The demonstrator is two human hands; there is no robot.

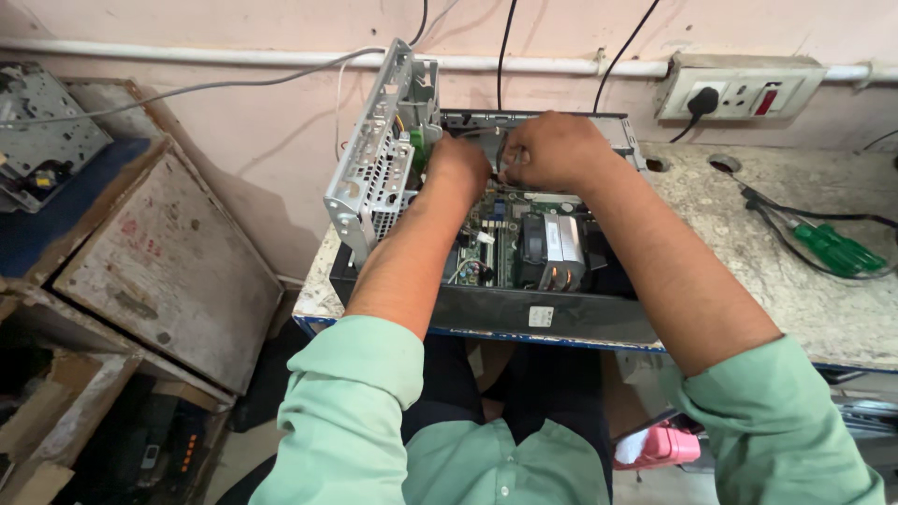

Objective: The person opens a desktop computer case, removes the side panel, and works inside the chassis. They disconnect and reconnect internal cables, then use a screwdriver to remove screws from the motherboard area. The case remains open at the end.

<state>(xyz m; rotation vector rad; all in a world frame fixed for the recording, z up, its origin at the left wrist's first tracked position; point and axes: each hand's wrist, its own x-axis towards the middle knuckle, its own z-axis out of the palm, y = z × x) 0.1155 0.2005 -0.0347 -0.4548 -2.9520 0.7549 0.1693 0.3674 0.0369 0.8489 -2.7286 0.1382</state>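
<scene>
An open desktop computer case [561, 318] lies on a stone worktop [823, 309]. Its green motherboard [496, 238] and a heatsink with a fan [552, 248] show inside. A perforated metal drive cage [374, 168] is swung up at the case's left. My left hand [458, 168] reaches into the far part of the case beside the cage, fingers curled. My right hand [552, 150] is right next to it, fingers pinched on something small at the back of the case. What either hand grips is hidden.
Green-handled screwdrivers [837, 248] and black cables lie on the worktop at right. A wall socket with a plug [739, 93] sits above. Worn wooden boxes [168, 271] and a metal drive [37, 131] stand at left. A pink object [659, 447] lies below.
</scene>
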